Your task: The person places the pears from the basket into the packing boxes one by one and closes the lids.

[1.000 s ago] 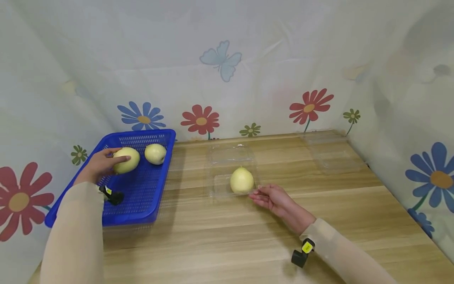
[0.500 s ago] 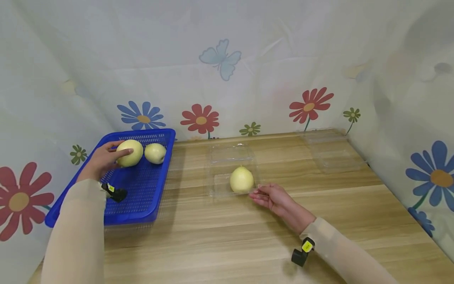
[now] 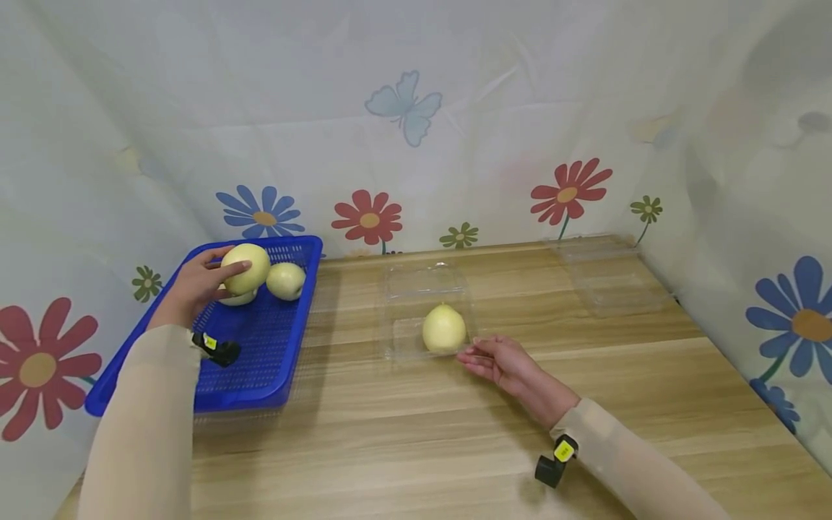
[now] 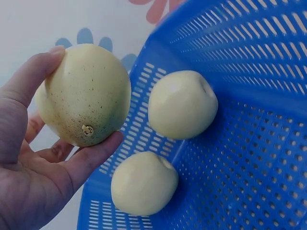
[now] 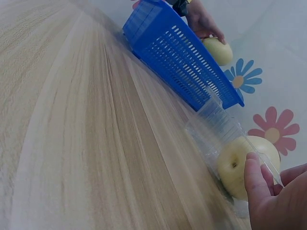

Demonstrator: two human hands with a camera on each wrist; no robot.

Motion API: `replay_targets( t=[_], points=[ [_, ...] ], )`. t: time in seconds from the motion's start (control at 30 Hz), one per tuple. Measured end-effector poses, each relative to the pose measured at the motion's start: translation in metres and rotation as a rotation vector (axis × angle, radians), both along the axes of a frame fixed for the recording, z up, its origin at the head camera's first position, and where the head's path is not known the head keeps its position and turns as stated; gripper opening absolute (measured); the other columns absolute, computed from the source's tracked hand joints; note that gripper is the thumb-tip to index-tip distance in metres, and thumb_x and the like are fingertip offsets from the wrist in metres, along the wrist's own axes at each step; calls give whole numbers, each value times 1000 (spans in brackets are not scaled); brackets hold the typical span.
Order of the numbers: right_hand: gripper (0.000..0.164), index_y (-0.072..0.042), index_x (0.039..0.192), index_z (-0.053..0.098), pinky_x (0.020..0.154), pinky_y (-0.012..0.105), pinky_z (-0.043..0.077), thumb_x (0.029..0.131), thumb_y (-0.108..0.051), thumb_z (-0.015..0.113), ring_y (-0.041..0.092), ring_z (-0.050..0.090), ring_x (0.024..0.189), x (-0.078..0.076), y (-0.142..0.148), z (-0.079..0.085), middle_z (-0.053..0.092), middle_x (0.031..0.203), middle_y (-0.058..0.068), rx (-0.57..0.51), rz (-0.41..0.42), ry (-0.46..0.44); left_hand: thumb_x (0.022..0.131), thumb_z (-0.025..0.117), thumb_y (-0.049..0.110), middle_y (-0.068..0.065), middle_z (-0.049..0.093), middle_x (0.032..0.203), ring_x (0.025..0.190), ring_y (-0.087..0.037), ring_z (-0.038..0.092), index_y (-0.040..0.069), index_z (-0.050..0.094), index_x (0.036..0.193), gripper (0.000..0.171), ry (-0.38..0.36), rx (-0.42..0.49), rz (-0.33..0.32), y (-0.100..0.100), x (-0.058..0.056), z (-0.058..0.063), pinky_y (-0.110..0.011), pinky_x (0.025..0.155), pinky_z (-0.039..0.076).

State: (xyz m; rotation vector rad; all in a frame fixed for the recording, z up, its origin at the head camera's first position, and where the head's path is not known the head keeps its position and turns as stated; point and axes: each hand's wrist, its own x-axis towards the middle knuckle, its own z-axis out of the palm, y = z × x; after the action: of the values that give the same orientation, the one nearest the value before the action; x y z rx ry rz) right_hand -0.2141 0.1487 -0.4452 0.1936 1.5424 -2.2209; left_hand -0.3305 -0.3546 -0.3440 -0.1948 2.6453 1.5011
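My left hand [image 3: 195, 287] grips a pale yellow pear [image 3: 248, 267] between thumb and fingers, raised above the blue plastic basket [image 3: 278, 386]. In the left wrist view, two more pears lie in the basket, an upper pear [image 4: 182, 104] and a lower pear [image 4: 144, 184], both apart from the held one. My right hand [image 3: 510, 368] pinches the near right edge of a clear plastic box [image 3: 406, 339], thumb on one side. Inside that box, at its right, sits one pear [image 3: 444, 329]. The box's lid [image 3: 422, 280] stands folded back behind it.
A second clear plastic box [image 3: 614, 282] lies at the back right of the wooden table [image 3: 390, 448]. A white curtain [image 3: 494, 144] printed with flowers and a butterfly closes off the back and both sides.
The left hand has lifted its pear up and slightly to the right, uncovering another pear beneath it in the basket. The right hand and the box have stayed in place.
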Motion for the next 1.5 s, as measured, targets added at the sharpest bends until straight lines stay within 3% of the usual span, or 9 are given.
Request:
replay_targets(
  t=[0.1, 0.2, 0.53, 0.63, 0.77, 0.93, 1.23, 1.5],
  points=[
    [14, 5, 116, 46, 74, 15, 61, 109, -6, 39, 6, 75, 77, 0, -1, 1, 70, 81, 0, -4, 1, -4, 98, 61, 52, -28, 15, 168, 149, -44, 32, 10, 11, 166, 94, 7, 28, 7, 4, 1, 4, -12, 72, 55],
    [13, 4, 114, 47, 74, 16, 61, 109, -6, 39, 6, 75, 77, 0, 0, 1, 70, 81, 0, -5, -3, -7, 99, 61, 50, -28, 15, 167, 143, -39, 39, 10, 12, 165, 92, 15, 43, 11, 10, 4, 8, -12, 72, 55],
    [12, 4, 113, 46, 75, 16, 61, 109, -5, 39, 6, 75, 77, 1, 0, 1, 70, 81, 0, -14, 3, -7, 97, 65, 48, -18, 24, 163, 111, -8, 51, 17, 16, 166, 90, 34, 141, 65, 19, 6, 18, -15, 75, 58],
    [10, 2, 110, 46, 75, 16, 61, 109, -5, 39, 6, 75, 77, 1, 0, 0, 70, 81, 0, -11, 4, -4, 96, 69, 43, -11, 34, 154, 106, -8, 52, 18, 18, 165, 90, 43, 218, 90, 21, 6, 20, -15, 73, 59],
    [9, 1, 108, 45, 75, 17, 61, 109, -5, 39, 7, 75, 77, 1, 0, 0, 69, 81, 0, -7, -3, 0, 94, 72, 40, -4, 39, 146, 119, -17, 51, 22, 22, 165, 89, 69, 274, 118, 26, 8, 24, -16, 70, 59],
    [8, 1, 109, 45, 75, 17, 62, 109, -5, 39, 7, 75, 78, 0, 0, 0, 69, 81, -1, -5, -5, 2, 93, 73, 40, -4, 40, 143, 120, -18, 50, 21, 25, 164, 87, 109, 235, 131, 37, 15, 30, -14, 69, 59],
    [10, 2, 110, 46, 74, 16, 61, 109, -5, 39, 6, 75, 77, -1, -1, -1, 69, 81, -1, -1, 4, -7, 91, 76, 39, 16, 45, 117, 102, -5, 52, 23, 28, 163, 87, 136, 227, 131, 53, 20, 40, -12, 70, 57],
    [10, 2, 112, 46, 74, 16, 61, 109, -5, 40, 6, 75, 77, -2, 0, -1, 69, 81, -1, 0, -4, -10, 91, 76, 40, 16, 45, 117, 112, -10, 51, 25, 32, 161, 84, 161, 201, 123, 68, 25, 52, -11, 71, 55]
  ],
)
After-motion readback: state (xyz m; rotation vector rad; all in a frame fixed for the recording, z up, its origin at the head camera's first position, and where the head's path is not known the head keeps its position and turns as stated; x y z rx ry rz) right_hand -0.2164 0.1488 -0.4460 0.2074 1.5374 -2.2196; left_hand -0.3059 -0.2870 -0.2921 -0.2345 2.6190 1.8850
